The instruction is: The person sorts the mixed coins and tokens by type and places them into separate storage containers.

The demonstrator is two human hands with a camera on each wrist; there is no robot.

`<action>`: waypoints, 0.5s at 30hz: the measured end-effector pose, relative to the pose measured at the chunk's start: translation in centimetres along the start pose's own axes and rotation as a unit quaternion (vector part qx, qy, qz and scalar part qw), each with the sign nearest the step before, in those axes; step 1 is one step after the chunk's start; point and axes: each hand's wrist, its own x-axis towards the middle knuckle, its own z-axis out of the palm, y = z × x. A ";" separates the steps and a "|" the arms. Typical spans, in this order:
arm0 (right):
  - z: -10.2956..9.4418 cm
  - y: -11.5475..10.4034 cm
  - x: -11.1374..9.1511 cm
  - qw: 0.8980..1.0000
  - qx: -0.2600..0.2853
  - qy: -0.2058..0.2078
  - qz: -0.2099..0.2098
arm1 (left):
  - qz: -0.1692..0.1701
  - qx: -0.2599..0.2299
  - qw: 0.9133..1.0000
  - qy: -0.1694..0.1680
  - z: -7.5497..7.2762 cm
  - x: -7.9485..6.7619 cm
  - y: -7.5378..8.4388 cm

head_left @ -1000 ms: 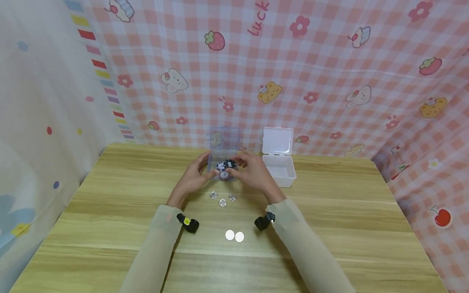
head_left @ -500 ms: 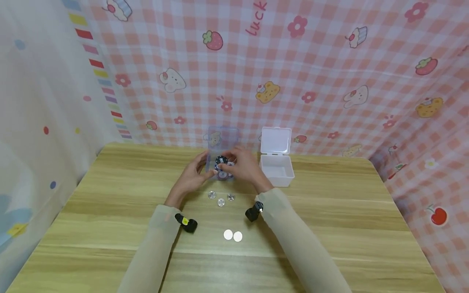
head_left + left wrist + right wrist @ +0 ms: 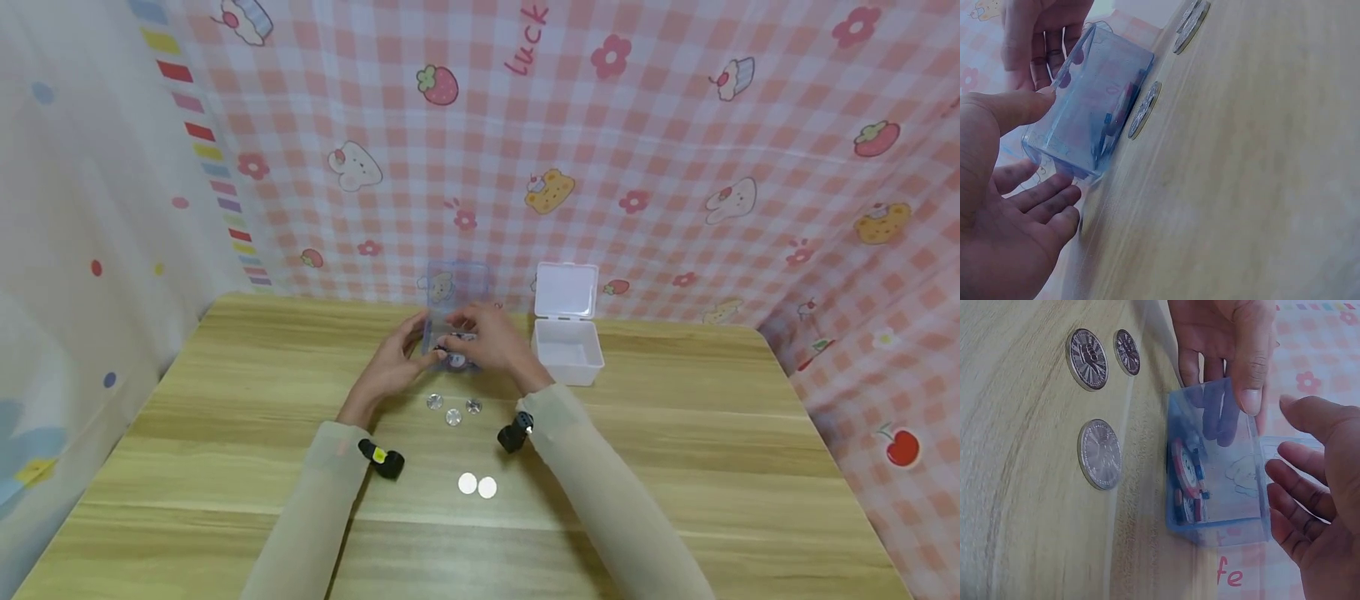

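Note:
A clear bluish plastic box (image 3: 1222, 534) stands on the table with its lid (image 3: 459, 283) raised. Several poker chips (image 3: 1185, 469) lie at its bottom, seen through the wall. My left hand (image 3: 390, 362) holds the box by its left end, thumb on the front rim and fingers along the side. Over the box opening is my right hand (image 3: 495, 337), fingers loosely bent and thumb apart, with nothing between them in the right wrist view. From the head, this hand hides part of the chips.
Three silver coins (image 3: 453, 417) lie just in front of the box. Closer to the person are two white discs (image 3: 467, 483). A white plastic box (image 3: 588, 368) with its lid up stands to the right. A checked cloth (image 3: 637, 125) hangs behind the table.
My right hand has moved left over the box. The black poker chip it held earlier has left its fingers and is down in the box. My left hand has stayed at the box.

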 end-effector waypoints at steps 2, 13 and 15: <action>-0.2 -0.1 -0.1 1.000 0.000 0.000 -0.006 | 0.002 0.000 1.000 -0.001 0.0 0.0 -0.1; -2.1 -0.4 -1.6 0.999 -0.010 -0.006 -0.044 | 0.001 -0.007 1.000 0.003 0.2 0.1 -0.2; -2.4 -0.4 -2.0 0.999 -0.013 -0.007 -0.045 | 0.004 -0.006 1.000 0.004 0.2 0.1 -0.2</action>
